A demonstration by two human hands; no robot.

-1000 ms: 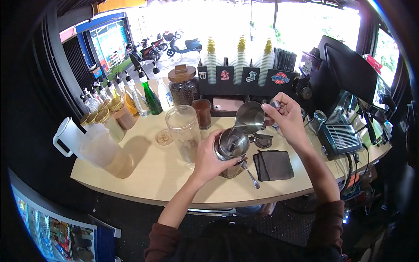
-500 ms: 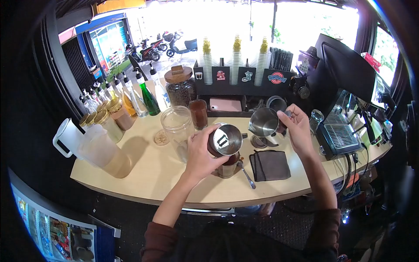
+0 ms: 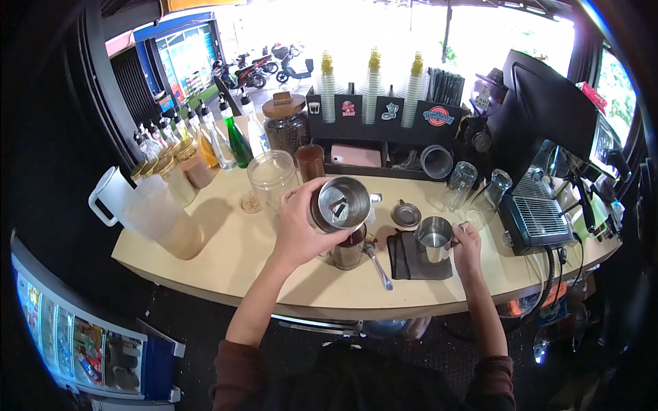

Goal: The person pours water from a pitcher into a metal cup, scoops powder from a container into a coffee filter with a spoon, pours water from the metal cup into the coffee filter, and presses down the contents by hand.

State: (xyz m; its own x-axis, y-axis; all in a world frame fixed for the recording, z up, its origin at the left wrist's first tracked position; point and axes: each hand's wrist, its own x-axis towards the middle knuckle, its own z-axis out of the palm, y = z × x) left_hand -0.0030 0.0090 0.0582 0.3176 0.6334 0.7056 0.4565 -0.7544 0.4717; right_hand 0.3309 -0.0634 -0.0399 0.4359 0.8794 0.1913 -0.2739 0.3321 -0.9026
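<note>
Pitcher (image 3: 434, 241) x1 in R hand (image 3: 467, 246), poss. touching 1 cloth (image 3: 412, 262).

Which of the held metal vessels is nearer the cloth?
The pitcher in the right hand, over the cloth; the cup in the left hand is farther away.

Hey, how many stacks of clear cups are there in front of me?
3. All stand in the black holder at the back of the counter: left stack, middle stack and right stack. I see no sign of another hidden behind them.
</note>
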